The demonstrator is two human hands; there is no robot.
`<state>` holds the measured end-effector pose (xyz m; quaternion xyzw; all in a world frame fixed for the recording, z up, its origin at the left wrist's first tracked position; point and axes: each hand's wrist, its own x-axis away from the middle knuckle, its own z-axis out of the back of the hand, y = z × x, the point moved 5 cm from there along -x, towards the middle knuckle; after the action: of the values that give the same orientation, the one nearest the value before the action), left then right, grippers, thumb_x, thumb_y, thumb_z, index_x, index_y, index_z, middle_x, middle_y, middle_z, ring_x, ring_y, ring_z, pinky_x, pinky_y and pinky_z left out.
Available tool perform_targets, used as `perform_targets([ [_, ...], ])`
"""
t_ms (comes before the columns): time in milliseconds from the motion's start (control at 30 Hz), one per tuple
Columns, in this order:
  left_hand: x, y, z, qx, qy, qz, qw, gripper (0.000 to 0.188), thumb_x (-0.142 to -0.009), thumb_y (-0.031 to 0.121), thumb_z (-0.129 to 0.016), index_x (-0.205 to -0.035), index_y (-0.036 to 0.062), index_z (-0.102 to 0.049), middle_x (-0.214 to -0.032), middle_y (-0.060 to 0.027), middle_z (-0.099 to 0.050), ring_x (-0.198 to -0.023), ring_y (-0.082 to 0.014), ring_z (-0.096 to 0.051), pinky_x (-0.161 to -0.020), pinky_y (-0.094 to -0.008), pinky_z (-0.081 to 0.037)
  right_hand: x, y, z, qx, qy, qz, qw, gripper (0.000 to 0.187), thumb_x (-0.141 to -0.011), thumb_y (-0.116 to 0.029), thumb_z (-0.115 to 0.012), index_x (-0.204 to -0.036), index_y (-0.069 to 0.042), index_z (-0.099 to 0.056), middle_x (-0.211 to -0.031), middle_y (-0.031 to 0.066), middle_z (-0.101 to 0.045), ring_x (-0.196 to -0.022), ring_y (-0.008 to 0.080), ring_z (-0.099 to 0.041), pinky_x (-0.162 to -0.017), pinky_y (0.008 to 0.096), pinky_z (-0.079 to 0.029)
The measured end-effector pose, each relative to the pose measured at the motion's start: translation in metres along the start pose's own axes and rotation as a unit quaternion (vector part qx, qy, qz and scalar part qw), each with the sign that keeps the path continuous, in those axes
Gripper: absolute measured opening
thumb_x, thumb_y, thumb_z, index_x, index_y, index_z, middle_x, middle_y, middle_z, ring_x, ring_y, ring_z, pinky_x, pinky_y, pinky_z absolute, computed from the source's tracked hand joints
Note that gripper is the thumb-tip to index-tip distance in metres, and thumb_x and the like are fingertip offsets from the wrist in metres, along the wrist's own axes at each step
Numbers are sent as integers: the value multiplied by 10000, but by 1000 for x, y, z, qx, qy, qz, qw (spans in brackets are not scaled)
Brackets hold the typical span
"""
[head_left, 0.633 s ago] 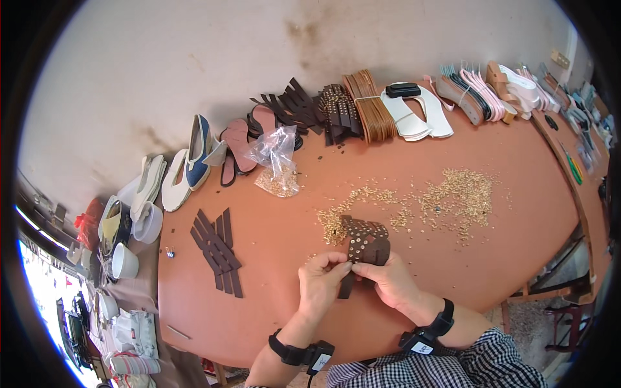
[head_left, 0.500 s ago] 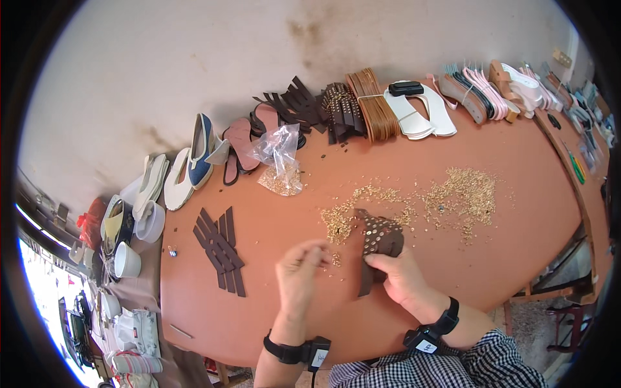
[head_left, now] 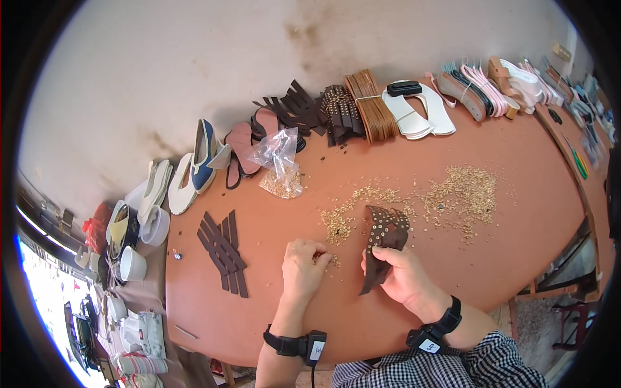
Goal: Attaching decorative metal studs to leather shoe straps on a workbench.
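Right hand [head_left: 407, 278] pinched the studded brown strap [head_left: 383, 223]; left hand [head_left: 303, 268] curled by gold bits [head_left: 334, 261] on the tabletop [head_left: 220, 326], grip unclear.

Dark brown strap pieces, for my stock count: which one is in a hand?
The gold-dotted piece held by the right hand; the plain flat pieces at left and the dark bunches at the back lie on the table.

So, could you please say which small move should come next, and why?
I would probably pinch one from the small cluster of gold-coloured studs: the left hand is curled close beside it, and the right hand holds the brown strap piece, whose lower end looks bare.
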<state>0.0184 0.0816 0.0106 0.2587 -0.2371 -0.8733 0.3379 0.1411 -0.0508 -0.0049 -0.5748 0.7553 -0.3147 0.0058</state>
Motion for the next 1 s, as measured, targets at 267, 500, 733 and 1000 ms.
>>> perform_targets([
  [267,-7,11,-12,-145,-3,-6,989,92,-722,142,-636,-719,52,-622,-812,-112,-567,-809,-297,-528,-717,-403,-423,-1,4,0,15,-16,11,1000,111,-774,-1,-603,-872,-53,-602,-828,26,-606,-714,133,-558,-628,284,-451],
  [500,-4,18,-17,-206,-33,-8,978,113,-746,128,-614,-765,19,-593,-840,-143,-553,-842,-317,-508,-758,-417,-399,-3,6,2,11,-22,8,1000,140,-753,30,-600,-873,-44,-599,-828,40,-607,-714,139,-560,-637,294,-457],
  [733,4,22,-5,272,-19,66,960,136,-844,104,-563,-778,25,-475,-816,-69,-480,-788,-175,-483,-718,-293,-409,-4,3,5,35,-12,35,999,126,-760,37,-590,-865,-33,-593,-828,43,-608,-729,140,-575,-643,288,-465],
  [1000,21,56,-8,287,8,-147,947,101,-857,89,-559,-806,19,-507,-920,-116,-472,-778,-183,-476,-682,-271,-421,0,4,-3,34,-19,73,997,134,-779,47,-574,-888,-26,-599,-839,31,-610,-711,122,-580,-629,270,-476],
])
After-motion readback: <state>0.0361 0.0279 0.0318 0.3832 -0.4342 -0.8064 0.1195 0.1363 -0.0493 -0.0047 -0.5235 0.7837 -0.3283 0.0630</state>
